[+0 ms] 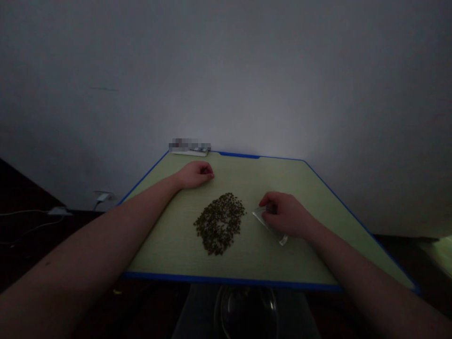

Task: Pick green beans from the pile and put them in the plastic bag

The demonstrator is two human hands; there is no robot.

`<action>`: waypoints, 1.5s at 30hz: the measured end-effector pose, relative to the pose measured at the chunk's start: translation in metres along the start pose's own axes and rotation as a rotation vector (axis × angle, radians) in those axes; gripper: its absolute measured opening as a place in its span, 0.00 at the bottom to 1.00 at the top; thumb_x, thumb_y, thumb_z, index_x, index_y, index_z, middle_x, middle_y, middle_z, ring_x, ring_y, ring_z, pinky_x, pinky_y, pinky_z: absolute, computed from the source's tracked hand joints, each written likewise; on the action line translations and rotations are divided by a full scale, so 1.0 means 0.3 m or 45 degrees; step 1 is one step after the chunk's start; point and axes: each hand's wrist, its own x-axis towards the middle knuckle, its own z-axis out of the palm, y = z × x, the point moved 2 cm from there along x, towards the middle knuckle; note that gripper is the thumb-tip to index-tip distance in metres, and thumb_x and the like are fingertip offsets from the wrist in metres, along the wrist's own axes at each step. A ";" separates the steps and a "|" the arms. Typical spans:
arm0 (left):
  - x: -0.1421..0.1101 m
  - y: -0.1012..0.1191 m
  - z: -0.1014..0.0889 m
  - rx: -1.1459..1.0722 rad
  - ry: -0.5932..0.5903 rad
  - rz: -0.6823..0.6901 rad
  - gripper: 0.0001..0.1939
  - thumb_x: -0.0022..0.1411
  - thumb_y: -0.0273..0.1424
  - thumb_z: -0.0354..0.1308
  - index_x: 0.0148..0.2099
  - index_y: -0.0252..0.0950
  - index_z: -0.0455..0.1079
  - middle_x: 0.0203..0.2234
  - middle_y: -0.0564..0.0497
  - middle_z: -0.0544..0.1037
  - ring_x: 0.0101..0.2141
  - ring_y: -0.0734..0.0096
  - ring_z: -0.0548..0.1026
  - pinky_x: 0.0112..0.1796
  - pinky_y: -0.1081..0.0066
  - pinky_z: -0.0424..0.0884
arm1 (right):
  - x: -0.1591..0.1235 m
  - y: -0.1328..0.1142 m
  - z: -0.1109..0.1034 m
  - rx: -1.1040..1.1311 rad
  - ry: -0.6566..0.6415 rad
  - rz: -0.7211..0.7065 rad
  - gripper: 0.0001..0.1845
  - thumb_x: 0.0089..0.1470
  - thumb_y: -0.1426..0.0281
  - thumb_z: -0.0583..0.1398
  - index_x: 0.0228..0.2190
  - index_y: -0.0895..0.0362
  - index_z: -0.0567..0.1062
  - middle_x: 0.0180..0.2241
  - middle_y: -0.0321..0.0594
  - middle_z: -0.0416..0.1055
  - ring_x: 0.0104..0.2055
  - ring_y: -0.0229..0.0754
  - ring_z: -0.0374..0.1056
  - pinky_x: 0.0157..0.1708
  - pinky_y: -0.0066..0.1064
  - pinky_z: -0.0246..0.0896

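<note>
A loose pile of small, dark greenish-brown grains or seeds [206, 233] lies spread on the pale green tabletop [169, 254], with a thin patch in its middle. Just beyond the pile, toward the left, my left hand [194, 174] rests on its side on the table. Its fingers are curled in toward the thumb, and I cannot see whether anything is inside them. To the right of the pile, my right hand [287, 215] is closed on a small clear plastic bag [259, 215]. The hand hides much of the bag, whose edge and one corner [283, 240] stick out.
A flat white object [190, 152], partly blurred out, lies at the table's far left corner. Blue edging [229, 281] borders the table. Below the front edge, a clear round container [249, 313] sits near my lap. A wall plug [105, 196] and white cables are at left.
</note>
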 end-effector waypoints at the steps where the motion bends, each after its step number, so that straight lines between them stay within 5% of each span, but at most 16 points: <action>1: 0.000 0.001 0.000 0.004 0.000 -0.006 0.13 0.51 0.39 0.55 0.31 0.34 0.69 0.21 0.54 0.69 0.24 0.75 0.66 0.27 0.73 0.62 | -0.002 -0.004 0.006 0.027 -0.019 -0.028 0.10 0.40 0.73 0.57 0.30 0.56 0.73 0.22 0.34 0.70 0.24 0.36 0.64 0.24 0.27 0.54; 6: 0.003 -0.004 0.002 0.035 0.008 -0.015 0.13 0.51 0.40 0.55 0.32 0.34 0.69 0.21 0.54 0.70 0.24 0.75 0.66 0.27 0.74 0.61 | -0.005 -0.030 0.027 0.091 -0.034 -0.089 0.11 0.42 0.74 0.56 0.32 0.57 0.73 0.21 0.33 0.69 0.23 0.35 0.64 0.25 0.27 0.54; 24: -0.004 0.007 -0.003 0.027 0.003 -0.008 0.13 0.51 0.39 0.55 0.31 0.34 0.69 0.21 0.54 0.69 0.24 0.75 0.65 0.27 0.73 0.61 | 0.038 0.048 0.000 -0.070 0.133 0.131 0.12 0.44 0.74 0.58 0.34 0.58 0.75 0.23 0.38 0.72 0.26 0.38 0.66 0.27 0.28 0.56; 33: -0.002 0.008 -0.003 0.009 -0.006 -0.024 0.13 0.51 0.40 0.55 0.31 0.34 0.69 0.21 0.54 0.69 0.24 0.75 0.65 0.26 0.74 0.61 | 0.066 0.164 -0.116 0.121 0.289 0.316 0.12 0.45 0.71 0.59 0.35 0.59 0.74 0.23 0.37 0.71 0.22 0.37 0.65 0.23 0.28 0.56; 41: -0.002 0.004 -0.001 0.033 0.000 -0.004 0.13 0.51 0.40 0.55 0.32 0.35 0.69 0.20 0.54 0.69 0.24 0.74 0.65 0.26 0.74 0.61 | 0.060 0.024 -0.003 -0.006 0.121 -0.014 0.13 0.49 0.72 0.57 0.38 0.57 0.76 0.29 0.39 0.75 0.29 0.38 0.68 0.30 0.28 0.58; 45: -0.003 0.010 -0.004 0.016 -0.007 -0.012 0.12 0.51 0.40 0.55 0.31 0.35 0.68 0.20 0.55 0.69 0.24 0.75 0.65 0.27 0.74 0.62 | 0.066 0.044 -0.006 -0.111 0.162 0.091 0.13 0.48 0.72 0.58 0.37 0.58 0.76 0.27 0.40 0.75 0.28 0.39 0.67 0.30 0.29 0.57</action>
